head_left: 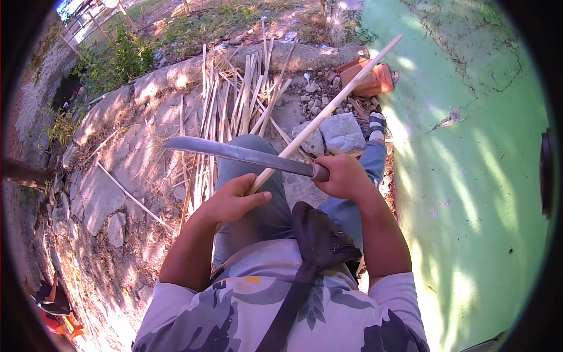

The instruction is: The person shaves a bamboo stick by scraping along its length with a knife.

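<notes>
My right hand is closed round the handle of a machete, whose long grey blade points left above my knee. Between the fingers of my left hand is the lower end of a long pale wooden strip, which slants up to the right. Blade and strip cross just in front of my left hand; whether they touch I cannot tell. Beyond my knees lies a loose pile of similar split strips on the ground.
A green wall rises close on my right. Ahead are a pale stone block, broken orange tiles and gravel. One thin strip lies on the left ground. At the lower left edge, part of another person shows.
</notes>
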A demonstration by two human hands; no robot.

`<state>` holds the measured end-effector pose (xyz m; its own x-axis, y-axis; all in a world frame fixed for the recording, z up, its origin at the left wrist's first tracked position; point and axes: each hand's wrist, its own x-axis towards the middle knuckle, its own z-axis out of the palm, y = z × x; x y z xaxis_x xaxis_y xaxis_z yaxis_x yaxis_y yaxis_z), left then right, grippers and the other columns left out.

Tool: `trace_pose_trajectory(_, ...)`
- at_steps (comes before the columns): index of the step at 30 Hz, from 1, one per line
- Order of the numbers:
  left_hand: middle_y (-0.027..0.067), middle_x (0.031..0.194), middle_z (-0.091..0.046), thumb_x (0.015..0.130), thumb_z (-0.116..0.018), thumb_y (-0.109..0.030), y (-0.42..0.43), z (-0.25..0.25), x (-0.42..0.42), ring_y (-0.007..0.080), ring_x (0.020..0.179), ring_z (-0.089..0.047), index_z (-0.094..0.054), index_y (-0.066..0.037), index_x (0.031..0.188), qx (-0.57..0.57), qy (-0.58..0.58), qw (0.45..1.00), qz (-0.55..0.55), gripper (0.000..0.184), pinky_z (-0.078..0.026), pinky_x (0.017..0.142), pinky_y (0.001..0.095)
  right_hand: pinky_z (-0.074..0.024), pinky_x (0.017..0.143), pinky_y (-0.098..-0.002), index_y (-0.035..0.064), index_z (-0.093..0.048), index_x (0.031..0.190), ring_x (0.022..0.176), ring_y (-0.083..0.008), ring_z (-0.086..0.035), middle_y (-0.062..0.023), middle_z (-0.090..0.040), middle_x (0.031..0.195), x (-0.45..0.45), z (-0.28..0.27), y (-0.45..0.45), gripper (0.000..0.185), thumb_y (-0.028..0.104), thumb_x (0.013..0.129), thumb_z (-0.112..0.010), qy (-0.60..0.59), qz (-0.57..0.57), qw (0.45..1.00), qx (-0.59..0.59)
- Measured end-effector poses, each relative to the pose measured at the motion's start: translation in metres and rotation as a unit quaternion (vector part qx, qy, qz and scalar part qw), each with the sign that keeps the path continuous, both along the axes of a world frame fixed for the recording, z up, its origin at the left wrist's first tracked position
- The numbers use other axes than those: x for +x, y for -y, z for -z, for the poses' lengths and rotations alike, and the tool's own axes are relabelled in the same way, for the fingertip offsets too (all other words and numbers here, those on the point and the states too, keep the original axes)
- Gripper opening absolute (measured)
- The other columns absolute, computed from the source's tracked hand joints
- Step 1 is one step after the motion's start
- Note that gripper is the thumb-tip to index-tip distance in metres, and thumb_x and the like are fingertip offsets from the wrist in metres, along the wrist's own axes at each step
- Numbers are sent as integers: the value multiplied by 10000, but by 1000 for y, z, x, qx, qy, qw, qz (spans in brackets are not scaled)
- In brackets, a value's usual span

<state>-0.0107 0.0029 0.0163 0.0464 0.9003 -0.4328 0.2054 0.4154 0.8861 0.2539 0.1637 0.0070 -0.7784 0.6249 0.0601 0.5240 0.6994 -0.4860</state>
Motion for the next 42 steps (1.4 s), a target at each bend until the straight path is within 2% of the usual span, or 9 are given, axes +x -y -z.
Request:
trace_pose_trajectory(6, -75, 768, -465, 1087, -566, -319, -17, 25, 8, 26, 665, -378, -626, -108, 1017, -39, 197, 979, -29, 230, -298, 572, 232, -542, 693, -528, 112, -672, 904, 780, -408, -696, -154, -691, 772, 8, -9, 7, 220, 265, 774, -761, -28, 37, 999, 16)
trace_pose_trajectory(9, -57, 758, -486, 1049, -632, -324, -19, 36, 16, 65, 652, -435, -594, -78, 948, 0, 167, 982, -86, 268, -346, 564, 271, -539, 686, -520, 104, -669, 912, 775, -409, -693, -155, -685, 768, 5, -4, 11, 226, 251, 771, -765, 2, 41, 999, 31)
trace_pose_trajectory(12, 20, 732, -543, 966, -737, -309, -16, 30, 24, 153, 643, -500, -567, -32, 902, 93, -76, 993, -13, 331, -418, 581, 343, -535, 683, -511, 86, -674, 927, 776, -414, -690, -158, -685, 775, 3, -2, 12, 235, 236, 773, -768, 34, 34, 998, 39)
trace_pose_trajectory(15, 126, 735, -599, 874, -816, -287, -14, 30, 21, 262, 670, -580, -573, 7, 897, 133, -158, 978, 14, 382, -484, 647, 416, -540, 697, -508, 80, -693, 899, 796, -405, -702, -159, -705, 794, 2, -4, -5, 186, 227, 800, -750, 34, 69, 997, -6)
trace_pose_trajectory(18, 186, 766, -633, 851, -825, -278, -16, 33, 23, 331, 694, -621, -589, 5, 899, 143, -180, 973, -4, 372, -507, 685, 437, -528, 704, -490, 69, -717, 928, 801, -411, -702, -183, -720, 832, 5, 4, -27, 197, 232, 821, -747, -11, 141, 980, -137)
trace_pose_trajectory(27, 224, 836, -676, 828, -842, -349, -19, 30, 32, 404, 800, -686, -600, 23, 932, 140, -238, 960, 52, 456, -538, 739, 465, -572, 784, -509, 124, -727, 909, 851, -407, -716, -172, -727, 841, -19, -3, 4, 181, 263, 793, -725, 131, -15, 991, -22)
trace_pose_trajectory(30, 144, 736, -590, 826, -869, -308, -18, 37, 29, 280, 674, -586, -545, -11, 862, 147, -212, 966, -18, 441, -484, 652, 421, -566, 791, -504, 110, -725, 915, 873, -415, -713, -176, -731, 856, -15, -3, -16, 182, 255, 806, -723, 76, 62, 992, -80)
trace_pose_trajectory(33, 135, 721, -584, 824, -873, -310, -19, 37, 26, 281, 669, -584, -545, -14, 868, 146, -215, 966, -11, 445, -481, 648, 417, -564, 788, -499, 100, -725, 911, 874, -414, -711, -184, -731, 863, -17, -6, -18, 182, 253, 814, -721, 50, 94, 991, -86)
trace_pose_trajectory(42, 210, 793, -661, 855, -817, -257, -20, 36, 35, 414, 770, -677, -564, -4, 904, 130, -252, 959, 12, 361, -514, 705, 489, -564, 773, -511, 116, -738, 892, 853, -413, -710, -174, -729, 840, -21, 6, -11, 175, 263, 801, -716, 111, 15, 993, -38)
